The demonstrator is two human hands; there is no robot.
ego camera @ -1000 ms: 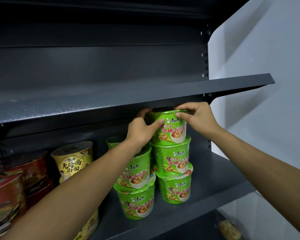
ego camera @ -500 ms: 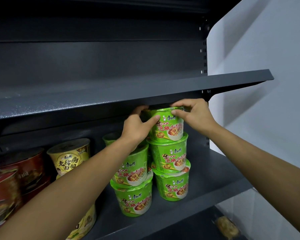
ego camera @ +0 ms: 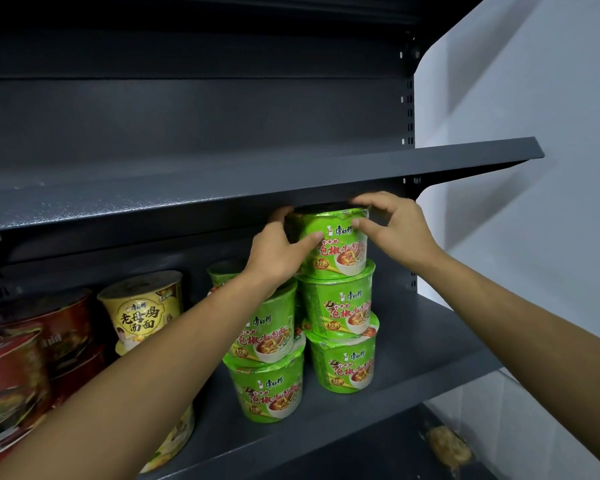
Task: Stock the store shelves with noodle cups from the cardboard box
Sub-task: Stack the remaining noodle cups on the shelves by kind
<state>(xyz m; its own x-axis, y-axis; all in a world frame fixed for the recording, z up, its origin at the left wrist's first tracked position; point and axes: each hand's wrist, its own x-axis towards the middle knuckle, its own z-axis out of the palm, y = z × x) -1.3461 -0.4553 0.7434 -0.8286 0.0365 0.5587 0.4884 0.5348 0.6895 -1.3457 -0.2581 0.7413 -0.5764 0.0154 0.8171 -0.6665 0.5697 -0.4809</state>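
1. Between the two hands, at the top of a three-high stack, a green noodle cup (ego camera: pixel 340 247) stands upright, its lid just under the dark upper shelf (ego camera: pixel 222 192).
2. The left hand (ego camera: pixel 274 254) grips the cup's left side. Its thumb lies across the printed front and its fingers curl round behind.
3. The right hand (ego camera: pixel 399 230) holds the upper right of the cup. Its thumb presses the front just below the rim and its fingers curve over the lid's edge.
4. Directly below the grip, the held cup's base meets the lid of the middle cup (ego camera: pixel 336 306), which sits on the bottom cup (ego camera: pixel 343 365).
5. Below and left of the grip, under the left wrist, a second green stack (ego camera: pixel 269 362) of two cups stands just beside the first.
6. Behind that stack, a rear green cup (ego camera: pixel 222 271) is partly hidden by the left forearm.
7. Farther left of the grip, a yellow cup (ego camera: pixel 142 306) sits on top of another yellow one, and dark red cups (ego camera: pixel 49 323) crowd the frame's edge.
8. Every cup is sealed in film, so the contents are hidden; the labels show printed bowls of noodles.
9. All the stacks rest on the grey lower shelf (ego camera: pixel 413 358), with a pale wall (ego camera: pixel 534 98) to the right of the grip.
10. Well below the grip, on a lower level, lies a blurred pale packet (ego camera: pixel 445 445); what it holds cannot be told.
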